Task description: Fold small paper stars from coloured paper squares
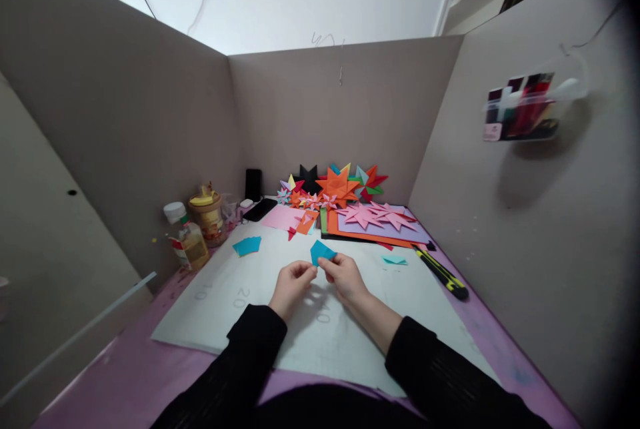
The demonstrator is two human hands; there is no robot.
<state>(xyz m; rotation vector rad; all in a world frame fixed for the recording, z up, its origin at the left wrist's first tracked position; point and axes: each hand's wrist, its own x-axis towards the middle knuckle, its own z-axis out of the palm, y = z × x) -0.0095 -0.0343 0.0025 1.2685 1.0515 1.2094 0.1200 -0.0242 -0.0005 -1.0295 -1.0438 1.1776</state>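
Observation:
A folded piece of blue paper (321, 251) is held up over the white mat (210, 322), a little in front of my body. My right hand (346, 277) pinches its right side between thumb and fingers. At its lower left corner, the thumb and fingertips of my left hand (294, 284) are closed together on the edge. To the left on the mat lies a small fan of blue paper pieces (247, 246). A folded light-teal paper piece (395, 260) rests to the right of my hands.
Paper stars (339, 183) in several colours stand at the back, beside stacked coloured sheets (345, 230). A black-and-yellow utility knife (443, 273) lies along the right. Bottle (187, 239), jar (210, 217) and phone (260, 209) are at the left. Grey partitions (345, 109) surround the table.

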